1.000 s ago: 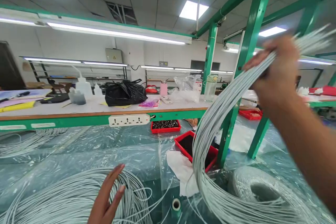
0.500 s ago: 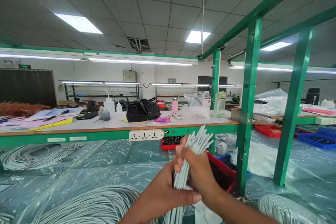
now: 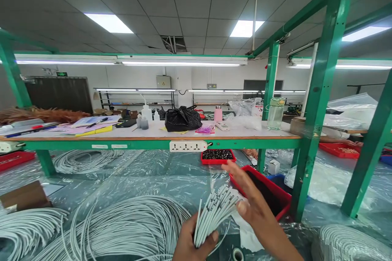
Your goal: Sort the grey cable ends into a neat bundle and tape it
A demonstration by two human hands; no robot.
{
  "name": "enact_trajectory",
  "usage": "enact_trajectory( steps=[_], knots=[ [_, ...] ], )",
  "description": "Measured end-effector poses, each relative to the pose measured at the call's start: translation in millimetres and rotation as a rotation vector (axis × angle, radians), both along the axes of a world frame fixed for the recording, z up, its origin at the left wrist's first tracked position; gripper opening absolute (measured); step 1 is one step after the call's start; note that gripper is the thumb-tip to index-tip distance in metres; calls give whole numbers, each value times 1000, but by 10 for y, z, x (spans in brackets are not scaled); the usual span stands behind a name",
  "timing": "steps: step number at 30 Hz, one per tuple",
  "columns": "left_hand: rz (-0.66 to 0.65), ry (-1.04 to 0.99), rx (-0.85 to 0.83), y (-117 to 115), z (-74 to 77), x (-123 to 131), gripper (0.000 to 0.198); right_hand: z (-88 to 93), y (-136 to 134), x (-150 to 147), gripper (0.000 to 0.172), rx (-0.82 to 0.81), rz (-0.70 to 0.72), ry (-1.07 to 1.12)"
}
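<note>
A bundle of white cables (image 3: 216, 212), its cut ends fanned upward, is gripped in my left hand (image 3: 194, 238). The fingers and thumb wrap round the bundle's lower part. Just right of the cable ends, my right hand (image 3: 252, 200) is held with its fingers stretched out and nothing in it. Whether its thumb touches the outermost ends I cannot tell. A large coil of white cable (image 3: 131, 224) lies on the plastic-covered table to the left of my hands. Behind my right hand stands a red bin (image 3: 283, 202) with a dark inside.
A green-framed shelf carries a black plastic bag (image 3: 183, 119) and a water bottle (image 3: 275, 114). A power strip (image 3: 188, 146) is fixed to its edge. Under it sits a red tray (image 3: 218, 157) of small dark parts. A green post (image 3: 318, 102) rises at right. Another cable coil (image 3: 352, 244) lies front right.
My right hand has come off the cable bundle and opened. The bundle is lower, and its ends have spread wider in my left hand. The view has shifted left.
</note>
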State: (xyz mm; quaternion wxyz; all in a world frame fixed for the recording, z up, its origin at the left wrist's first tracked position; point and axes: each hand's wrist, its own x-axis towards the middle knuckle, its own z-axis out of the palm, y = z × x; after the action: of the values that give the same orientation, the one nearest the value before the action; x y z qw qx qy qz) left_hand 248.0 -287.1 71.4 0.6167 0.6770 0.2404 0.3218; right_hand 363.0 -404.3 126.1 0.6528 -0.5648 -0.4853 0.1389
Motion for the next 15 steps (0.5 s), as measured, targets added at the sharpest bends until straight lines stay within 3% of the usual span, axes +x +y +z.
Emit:
enact_trajectory(
  steps=[5, 10, 15],
  knots=[
    [9, -51, 42, -49, -104, -45, 43, 92, 91, -116, 43, -99, -166, -295],
    [-1, 86, 192, -94, -92, -79, 21, 9, 259, -109, 36, -142, 48, -409],
    [132, 83, 234, -41, -244, -119, 33, -95, 300, -158, 44, -128, 109, -453]
  ],
)
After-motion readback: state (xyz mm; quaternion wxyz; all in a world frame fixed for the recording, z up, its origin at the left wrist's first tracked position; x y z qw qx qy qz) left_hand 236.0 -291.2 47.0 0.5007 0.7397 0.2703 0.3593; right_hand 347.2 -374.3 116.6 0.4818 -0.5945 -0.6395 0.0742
